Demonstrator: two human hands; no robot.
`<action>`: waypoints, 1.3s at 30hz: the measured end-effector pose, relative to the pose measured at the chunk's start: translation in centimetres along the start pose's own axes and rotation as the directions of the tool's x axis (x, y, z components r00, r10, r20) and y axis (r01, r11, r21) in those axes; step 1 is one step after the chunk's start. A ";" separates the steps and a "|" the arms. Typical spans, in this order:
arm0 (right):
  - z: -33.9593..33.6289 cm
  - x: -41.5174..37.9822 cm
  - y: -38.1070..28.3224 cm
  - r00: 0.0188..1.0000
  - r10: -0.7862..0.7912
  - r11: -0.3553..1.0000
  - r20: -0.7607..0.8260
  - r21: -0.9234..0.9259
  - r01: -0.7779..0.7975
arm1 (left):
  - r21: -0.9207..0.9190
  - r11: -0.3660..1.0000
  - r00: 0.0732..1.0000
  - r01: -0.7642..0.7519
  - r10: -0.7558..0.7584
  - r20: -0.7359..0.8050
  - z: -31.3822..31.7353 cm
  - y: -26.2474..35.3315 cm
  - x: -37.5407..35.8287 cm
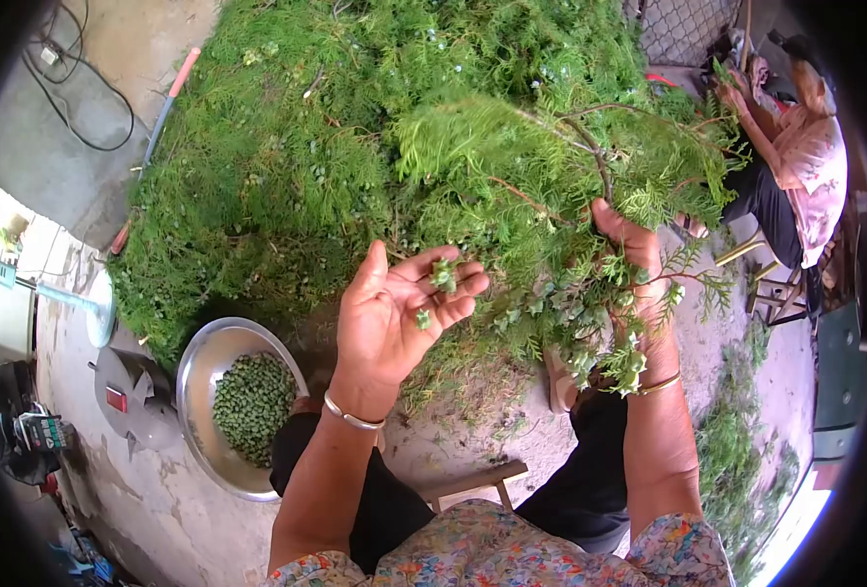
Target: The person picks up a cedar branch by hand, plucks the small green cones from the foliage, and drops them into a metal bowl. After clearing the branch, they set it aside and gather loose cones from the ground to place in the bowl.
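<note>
My left hand [394, 311] is turned palm up with its fingers slightly curled. A small green cone [443, 275] lies on its fingers, and another green cone [422, 319] rests near the palm. To the right, my right hand [633, 245] is closed around the stem of a leafy conifer branch [600, 161], with several green cones [632, 364] hanging over the wrist. The upper part of the branch looks blurred. A metal bowl [191, 391] with many green cones [255, 406] inside stands on the floor, left of my left forearm.
A large heap of cut conifer branches [287, 127] covers the floor ahead. A long-handled tool [171, 108] leans along its left side, with a fan [101, 308] nearby. At the right another person [807, 171] sits on a stool [780, 289]. More greenery [736, 460] lies at lower right.
</note>
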State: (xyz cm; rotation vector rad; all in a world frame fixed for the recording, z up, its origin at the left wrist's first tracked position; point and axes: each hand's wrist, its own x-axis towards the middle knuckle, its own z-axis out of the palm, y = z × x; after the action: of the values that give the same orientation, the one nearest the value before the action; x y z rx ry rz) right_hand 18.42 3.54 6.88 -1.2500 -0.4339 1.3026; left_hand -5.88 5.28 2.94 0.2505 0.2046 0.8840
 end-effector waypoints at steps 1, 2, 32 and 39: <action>-0.2 0.3 0.3 1.000 0.002 1.000 0.002 -0.002 -0.002 | 0.003 1.000 1.000 0.002 -0.002 -0.012 0.1 0.0 0.0; -0.3 0.6 0.6 0.999 0.036 0.998 0.009 -0.055 -0.036 | 0.002 1.000 1.000 0.000 0.000 -0.014 -0.2 0.0 0.0; 2.8 -1.2 3.2 0.994 0.061 0.907 0.094 -0.420 -0.016 | 0.472 0.863 0.882 -0.178 0.353 -0.312 0.0 -0.3 -0.8; 1.8 -0.5 1.7 0.997 0.044 0.994 0.057 0.094 -0.049 | 0.751 0.623 0.765 -0.219 0.587 -0.265 2.2 6.3 -6.5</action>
State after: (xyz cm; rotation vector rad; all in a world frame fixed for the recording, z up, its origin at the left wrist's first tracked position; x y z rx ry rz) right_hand 16.00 3.52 6.25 -1.1526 -0.3789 1.3843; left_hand -13.93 3.77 7.37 0.8025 1.0122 1.3203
